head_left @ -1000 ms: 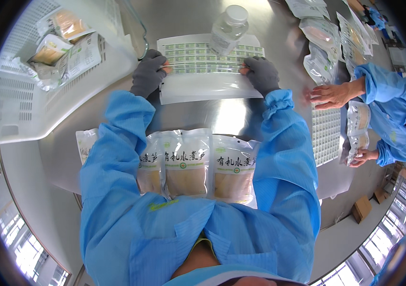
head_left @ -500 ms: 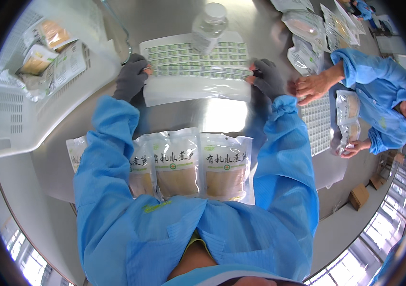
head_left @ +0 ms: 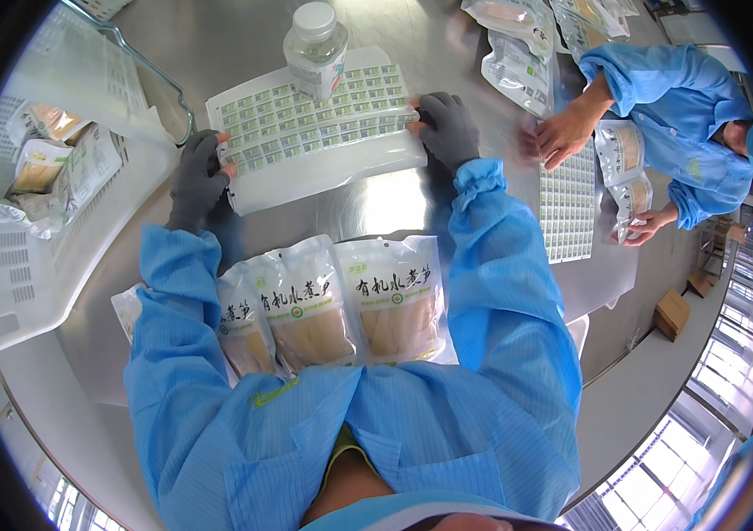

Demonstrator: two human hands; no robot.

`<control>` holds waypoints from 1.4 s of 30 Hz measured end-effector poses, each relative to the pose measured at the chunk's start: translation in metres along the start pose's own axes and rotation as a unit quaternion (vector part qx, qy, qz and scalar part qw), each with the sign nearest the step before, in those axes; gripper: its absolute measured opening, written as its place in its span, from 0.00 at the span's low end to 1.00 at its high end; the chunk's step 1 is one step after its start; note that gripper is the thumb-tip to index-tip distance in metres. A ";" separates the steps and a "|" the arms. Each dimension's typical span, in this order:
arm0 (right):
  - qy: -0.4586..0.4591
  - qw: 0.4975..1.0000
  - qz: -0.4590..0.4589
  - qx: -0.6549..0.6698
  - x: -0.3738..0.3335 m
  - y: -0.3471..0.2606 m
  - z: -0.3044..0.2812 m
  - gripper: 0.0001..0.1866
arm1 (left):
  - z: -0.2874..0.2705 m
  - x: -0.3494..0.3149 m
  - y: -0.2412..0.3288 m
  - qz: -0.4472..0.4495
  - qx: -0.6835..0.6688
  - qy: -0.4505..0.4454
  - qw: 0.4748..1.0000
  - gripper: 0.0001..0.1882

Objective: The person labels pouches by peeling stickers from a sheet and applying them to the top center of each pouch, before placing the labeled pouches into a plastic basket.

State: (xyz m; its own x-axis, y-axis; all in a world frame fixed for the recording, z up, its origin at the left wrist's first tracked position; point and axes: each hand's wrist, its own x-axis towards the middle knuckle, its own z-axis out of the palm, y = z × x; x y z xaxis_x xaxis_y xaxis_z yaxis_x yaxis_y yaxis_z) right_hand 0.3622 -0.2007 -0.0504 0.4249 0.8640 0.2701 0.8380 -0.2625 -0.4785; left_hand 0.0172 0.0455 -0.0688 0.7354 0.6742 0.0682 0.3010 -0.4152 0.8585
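Label sheet (head_left: 310, 139), one: on table (head_left: 430, 53), clear jar (head_left: 316, 55) overlapping its upper part; lower rows show more fully than moments ago, apparently flatter. Left hand (head_left: 197, 180), right hand (head_left: 447, 130): grips pinching opposite side edges.

Pouches (head_left: 310, 310): lg blk brush-style chars, sm grn print below. Label sheet (head_left: 350, 131): rows of tiny grn print, illeg. Jar label (head_left: 338, 74), coat's grn mark (head_left: 275, 393): unreadable.

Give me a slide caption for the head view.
Grey-gloved left hand and right hand at opposite edges of a white sheet of green rectangular labels under a clear white-capped bottle.
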 end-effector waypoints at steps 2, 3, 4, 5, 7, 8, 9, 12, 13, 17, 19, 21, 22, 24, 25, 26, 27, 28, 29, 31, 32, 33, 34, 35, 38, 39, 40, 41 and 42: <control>0.023 1.000 0.016 -0.001 -0.013 -0.010 -0.003 0.14 | 0.004 -0.013 0.026 0.055 0.090 0.038 0.994 0.25; 0.029 0.999 0.016 -0.011 -0.020 -0.011 -0.003 0.15 | 0.004 -0.021 0.048 0.092 0.195 0.056 0.975 0.25; 0.037 0.999 0.018 -0.022 -0.027 -0.012 -0.003 0.15 | 0.008 -0.029 0.067 0.129 0.298 0.072 0.943 0.26; 0.040 0.998 0.008 -0.044 -0.031 -0.012 -0.001 0.16 | 0.015 -0.040 0.081 0.164 0.275 0.061 0.946 0.28; 0.046 0.995 -0.016 -0.084 -0.037 -0.014 0.003 0.17 | 0.032 -0.066 0.095 0.270 0.247 0.030 0.930 0.25; 0.052 0.995 -0.010 -0.081 -0.039 -0.016 0.004 0.17 | 0.037 -0.079 0.120 0.289 0.211 -0.047 0.933 0.19; 0.058 0.995 -0.008 -0.077 -0.039 -0.019 0.004 0.18 | 0.050 -0.092 0.136 0.267 0.129 -0.134 0.946 0.18; 0.061 0.993 0.021 -0.096 -0.035 -0.024 0.004 0.19 | 0.090 -0.142 0.158 0.340 0.130 -0.349 0.864 0.31; 0.059 0.992 0.036 -0.105 -0.033 -0.025 0.004 0.20 | 0.095 -0.149 0.169 0.335 0.117 -0.401 0.845 0.35; 0.052 0.987 -0.022 -0.153 -0.035 -0.022 0.004 0.20 | 0.117 -0.173 0.173 0.346 0.182 -0.405 0.826 0.40; 0.050 0.984 -0.033 -0.170 -0.035 -0.027 0.001 0.19 | 0.123 -0.171 0.175 0.352 0.173 -0.410 0.823 0.41; 0.054 0.986 -0.034 -0.155 -0.036 -0.026 0.004 0.18 | 0.138 -0.173 0.175 0.371 0.185 -0.402 0.817 0.41; 0.056 0.987 -0.034 -0.146 -0.036 -0.026 0.004 0.18 | 0.143 -0.171 0.179 0.409 0.225 -0.385 0.796 0.42; 0.028 0.989 -0.043 -0.135 -0.034 -0.026 0.002 0.17 | 0.162 -0.178 0.178 0.391 0.202 -0.365 0.820 0.43; 0.013 0.990 -0.046 -0.131 -0.034 -0.025 0.000 0.17 | 0.169 -0.183 0.176 0.383 0.188 -0.355 0.832 0.43; 0.006 0.991 -0.046 -0.129 -0.032 -0.024 -0.001 0.16 | 0.174 -0.189 0.173 0.358 0.168 -0.335 0.855 0.45; -0.002 0.991 -0.045 -0.127 -0.032 -0.023 -0.003 0.16 | 0.173 -0.188 0.177 0.350 0.172 -0.339 0.856 0.45; -0.011 0.991 -0.043 -0.125 -0.034 -0.024 -0.004 0.15 | 0.167 -0.186 0.183 0.342 0.175 -0.344 0.857 0.45; -0.016 0.998 -0.021 -0.062 -0.036 -0.027 -0.007 0.14 | 0.163 -0.183 0.186 0.333 0.178 -0.350 0.857 0.46; -0.030 0.997 0.027 0.064 -0.043 -0.036 -0.016 0.13 | 0.165 -0.177 0.179 0.377 0.152 -0.352 0.843 0.43; -0.035 0.989 0.057 0.128 -0.048 -0.043 -0.023 0.12 | 0.167 -0.174 0.173 0.370 0.115 -0.358 0.849 0.40; -0.032 0.984 0.057 0.164 -0.055 -0.047 -0.029 0.12 | 0.170 -0.173 0.168 0.358 0.079 -0.361 0.857 0.37; -0.026 0.978 0.057 0.197 -0.063 -0.050 -0.037 0.11 | 0.172 -0.166 0.165 0.347 0.090 -0.351 0.865 0.34; -0.019 0.971 0.058 0.229 -0.071 -0.055 -0.046 0.11 | 0.169 -0.160 0.161 0.351 0.094 -0.318 0.876 0.35; -0.044 0.833 0.269 0.481 -0.113 -0.087 -0.085 0.07 | 0.162 -0.132 0.163 0.337 0.175 -0.299 0.876 0.37; -0.049 0.785 0.304 0.538 -0.130 -0.089 -0.087 0.07 | 0.163 -0.122 0.159 0.337 0.205 -0.323 0.860 0.38; -0.071 0.754 0.334 0.562 -0.145 -0.093 -0.085 0.07 | 0.166 -0.117 0.157 0.337 0.243 -0.348 0.840 0.40; -0.092 0.720 0.364 0.584 -0.159 -0.099 -0.079 0.06 | 0.165 -0.113 0.158 0.324 0.261 -0.377 0.827 0.40; -0.104 0.726 0.387 0.559 -0.170 -0.101 -0.071 0.07 | 0.162 -0.108 0.163 0.311 0.285 -0.404 0.812 0.40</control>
State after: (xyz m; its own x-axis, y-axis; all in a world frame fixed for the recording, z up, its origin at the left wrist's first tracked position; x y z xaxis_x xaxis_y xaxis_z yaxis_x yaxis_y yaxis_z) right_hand 0.2294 -0.3509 0.0114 0.4609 0.7204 -0.5182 -0.4760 -0.2921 -0.8295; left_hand 0.0854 -0.1940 -0.0182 0.9415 -0.2991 -0.1551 -0.2183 -0.8922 0.3953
